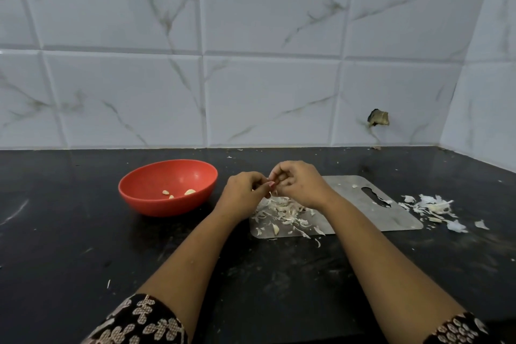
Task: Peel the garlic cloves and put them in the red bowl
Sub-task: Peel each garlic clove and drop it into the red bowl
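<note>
A red bowl [145, 190] stands on the black counter, left of my hands, with three peeled garlic cloves [190, 192] inside. My left hand [244, 193] and my right hand [298, 183] meet above the left end of a steel cutting board [396, 218]. Together their fingertips pinch a small garlic clove [272, 183], which is mostly hidden by the fingers. Under the hands lies a heap of white garlic skins [282, 213] on the board, and one clove [276, 229] lies near the board's front edge.
More garlic skins and pieces [435, 208] lie on the counter right of the board. A tiled wall [251, 78] rises behind the counter and turns the corner at the right. The black counter [69, 246] extends to the left and front.
</note>
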`<state>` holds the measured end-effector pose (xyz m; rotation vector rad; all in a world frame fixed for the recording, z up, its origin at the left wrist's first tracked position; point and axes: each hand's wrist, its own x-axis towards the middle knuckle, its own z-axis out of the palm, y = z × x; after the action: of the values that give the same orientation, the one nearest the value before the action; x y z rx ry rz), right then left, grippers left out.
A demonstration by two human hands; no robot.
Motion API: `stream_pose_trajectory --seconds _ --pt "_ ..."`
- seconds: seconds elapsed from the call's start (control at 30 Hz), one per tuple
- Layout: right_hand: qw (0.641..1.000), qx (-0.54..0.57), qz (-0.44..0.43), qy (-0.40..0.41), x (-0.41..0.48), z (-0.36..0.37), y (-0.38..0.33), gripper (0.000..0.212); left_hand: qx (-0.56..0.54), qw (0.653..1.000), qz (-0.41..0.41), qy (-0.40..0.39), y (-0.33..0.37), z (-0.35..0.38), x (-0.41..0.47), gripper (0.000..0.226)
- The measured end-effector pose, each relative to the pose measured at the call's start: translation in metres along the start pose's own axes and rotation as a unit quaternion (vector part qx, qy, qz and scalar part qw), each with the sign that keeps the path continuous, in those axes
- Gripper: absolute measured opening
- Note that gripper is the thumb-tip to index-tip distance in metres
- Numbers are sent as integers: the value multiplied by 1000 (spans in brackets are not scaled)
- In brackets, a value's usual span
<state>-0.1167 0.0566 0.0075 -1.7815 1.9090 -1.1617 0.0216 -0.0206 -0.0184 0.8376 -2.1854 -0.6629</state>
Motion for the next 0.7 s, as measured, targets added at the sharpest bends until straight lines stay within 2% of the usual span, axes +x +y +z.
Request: stream_pose_trajectory --seconds 0.13,0.23,0.37,0.6,0.7 --pt "1000 -1 0 13 -4 3 -6 22 17 1000 18 -8 1 0 -3 23" --pt "1000 -20 1 15 -6 5 -6 22 -23 1000 17 11 -1 0 -3 26" --pt "999 -3 -7 38 -7 6 -3 7 -56 998 11 26 0 2 -4 27" --pt "996 -10 -6 90 -4 12 -4 8 -77 997 -18 20 3 5 -2 25" --pt "995 -40 -29 92 -4 14 -6 11 -61 998 0 24 4 4 -3 29"
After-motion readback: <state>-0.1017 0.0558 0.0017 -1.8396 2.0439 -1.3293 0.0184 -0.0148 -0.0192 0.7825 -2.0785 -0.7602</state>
